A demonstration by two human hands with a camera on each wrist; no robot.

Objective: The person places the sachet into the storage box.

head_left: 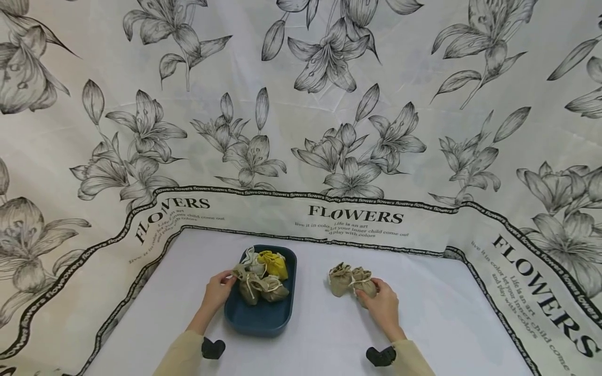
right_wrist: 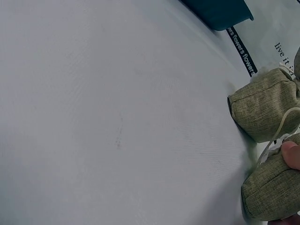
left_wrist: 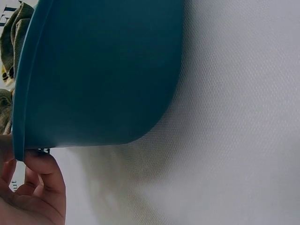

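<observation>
A dark blue tub (head_left: 277,326) stands on the table, and my left hand (head_left: 218,292) pinches its left rim between thumb and fingers. The left wrist view shows this grip at the tub's edge (left_wrist: 21,117) from below. Inside the tub lie a yellow drawstring pouch (head_left: 275,262), a pale pouch (head_left: 254,262) and brown ones (head_left: 274,290). Right of the tub, my right hand (head_left: 383,308) grips a brown drawstring pouch (right_wrist: 274,187) by its side. Another brown pouch (head_left: 339,282) stands close to its left. Most of the right hand is outside the right wrist view.
The tub and pouches are on a white-covered table (head_left: 315,334). A curtain (head_left: 282,156) with printed flowers and lettering encloses the table's back and sides. Black bands (head_left: 213,348) show at both wrists.
</observation>
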